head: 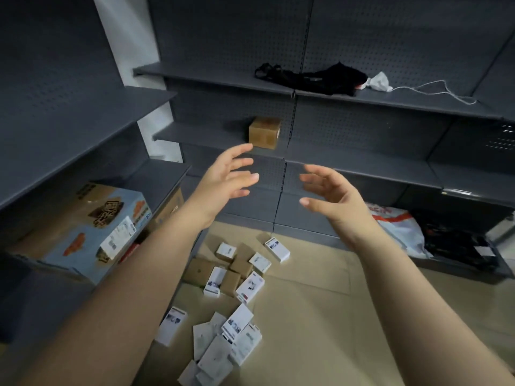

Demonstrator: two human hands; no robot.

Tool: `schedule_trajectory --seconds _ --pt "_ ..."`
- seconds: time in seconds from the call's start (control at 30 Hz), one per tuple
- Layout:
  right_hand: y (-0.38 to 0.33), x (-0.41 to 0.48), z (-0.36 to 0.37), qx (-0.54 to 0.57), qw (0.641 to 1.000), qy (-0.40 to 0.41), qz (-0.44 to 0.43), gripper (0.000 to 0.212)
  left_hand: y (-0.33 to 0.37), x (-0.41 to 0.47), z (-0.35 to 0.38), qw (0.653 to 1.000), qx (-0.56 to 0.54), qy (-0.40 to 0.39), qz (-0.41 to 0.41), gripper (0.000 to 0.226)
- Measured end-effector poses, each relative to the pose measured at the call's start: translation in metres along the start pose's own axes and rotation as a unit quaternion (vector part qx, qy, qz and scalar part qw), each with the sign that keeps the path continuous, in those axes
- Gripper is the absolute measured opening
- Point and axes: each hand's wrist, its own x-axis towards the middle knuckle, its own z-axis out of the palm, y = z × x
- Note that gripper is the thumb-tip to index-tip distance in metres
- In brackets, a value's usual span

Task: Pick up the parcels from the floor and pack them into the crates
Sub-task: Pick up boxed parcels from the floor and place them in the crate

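Brown cardboard box [264,132] on the middle grey shelf [362,162], used as landmark. Head view: left hand [221,178] just below-left of the box, fingers spread and relaxed, holding nothing, touching nothing. Right hand [334,199] below-right of the box, fingers spread and slightly curved, empty too. Palms face each other, hands apart with a clear gap. Parcels [249,286], small white and brown boxes, lie scattered on the tan floor [320,316] well below the box. Large printed carton [83,227] far lower-left of the box. Black bag [328,76] above-right of the box.
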Motion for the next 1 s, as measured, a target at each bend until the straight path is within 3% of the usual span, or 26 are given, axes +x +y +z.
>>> schedule_trajectory --seconds 0.33,0.6,0.83,1.0 --pt "0.061 0.109 -0.009 0.007 0.996 -0.083 0.031 0.059 -0.044 0.090 -0.008 0.998 -0.012 0.052 -0.016 0.056" --pt "0.093 0.240 -0.034 0.019 0.984 -0.176 0.029 0.057 -0.070 0.164 -0.024 0.980 -0.039 0.188 -0.053 0.056" --pt "0.146 0.305 -0.021 0.011 0.959 -0.279 0.059 0.059 -0.111 0.178 -0.035 0.939 -0.061 0.328 -0.080 0.050" --pt "0.187 0.311 0.026 -0.062 0.930 -0.359 0.048 0.060 -0.139 0.147 -0.046 0.895 -0.074 0.430 -0.097 0.053"
